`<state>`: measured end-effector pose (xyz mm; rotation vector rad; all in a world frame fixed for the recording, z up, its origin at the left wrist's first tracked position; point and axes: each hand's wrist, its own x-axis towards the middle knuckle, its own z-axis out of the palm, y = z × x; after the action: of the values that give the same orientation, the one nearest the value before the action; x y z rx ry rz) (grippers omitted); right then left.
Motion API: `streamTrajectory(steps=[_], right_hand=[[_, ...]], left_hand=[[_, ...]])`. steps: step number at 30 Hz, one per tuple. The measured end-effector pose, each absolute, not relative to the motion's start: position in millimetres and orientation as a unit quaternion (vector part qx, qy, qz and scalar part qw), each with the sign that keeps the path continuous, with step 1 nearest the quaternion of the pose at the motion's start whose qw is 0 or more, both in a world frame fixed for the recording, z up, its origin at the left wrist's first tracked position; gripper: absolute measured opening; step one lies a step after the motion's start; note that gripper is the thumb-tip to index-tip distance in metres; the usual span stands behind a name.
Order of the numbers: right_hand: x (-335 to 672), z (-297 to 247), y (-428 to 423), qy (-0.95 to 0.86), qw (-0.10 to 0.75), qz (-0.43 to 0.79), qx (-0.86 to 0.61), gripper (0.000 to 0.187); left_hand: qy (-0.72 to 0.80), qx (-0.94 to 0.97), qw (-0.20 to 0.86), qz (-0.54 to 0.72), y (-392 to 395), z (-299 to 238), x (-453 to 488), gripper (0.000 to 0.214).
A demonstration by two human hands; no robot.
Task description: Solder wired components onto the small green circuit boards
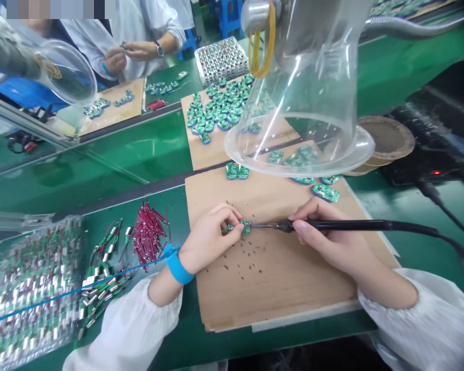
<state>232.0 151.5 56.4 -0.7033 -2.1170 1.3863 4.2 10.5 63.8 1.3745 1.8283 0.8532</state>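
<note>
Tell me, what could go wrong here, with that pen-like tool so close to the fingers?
A burn, perhaps: the left hand pinches a small green board right by the tip of the soldering iron, held in the right hand. The picture cannot show whether it is hot. A snag, too: the blue cord from the wrist strap runs across the loose wired metal parts, so a tug might drag some along.

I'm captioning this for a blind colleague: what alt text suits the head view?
A person's left hand pinches a green circuit board over cardboard, while the right hand holds a soldering iron with its tip at the board. Red wires lie piled at left; a clear hood hangs above.
</note>
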Motion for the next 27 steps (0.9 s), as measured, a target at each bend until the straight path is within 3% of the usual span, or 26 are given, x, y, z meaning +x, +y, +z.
streamTrajectory(steps=[27], right_hand=[[231.3,54.4,150.3,-0.783,0.280,0.508,-0.224,0.016]], left_hand=[[0.707,0.544,0.296,0.342,6.2,53.7,8.7,0.015]])
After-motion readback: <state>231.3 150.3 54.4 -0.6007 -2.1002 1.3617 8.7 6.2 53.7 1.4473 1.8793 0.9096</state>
